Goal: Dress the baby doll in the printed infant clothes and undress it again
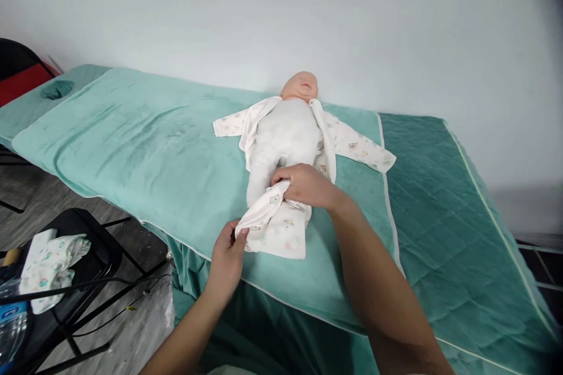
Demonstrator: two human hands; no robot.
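Observation:
A baby doll [288, 129] with a white cloth body lies on its back, its head toward the wall. Its arms are in the sleeves of a white printed jacket [360, 149], which is spread open at the front. White printed baby pants [281, 234] lie bunched about the lower legs, so the doll's feet are hidden. My left hand [226, 261] is closed, pinching the pants' edge on the left side between thumb and fingers. Between the doll's legs, my right hand [305, 184] is closed on the upper edge of the pants; its fingertips are partly hidden.
The doll lies on a massage table with a light green cover [145, 140]; a darker quilted cover [457, 217] shows at the right. A white wall [264, 12] stands behind. At the lower left, a black chair [92, 234] holds a printed cloth [55, 269] and a plastic bottle [13, 322].

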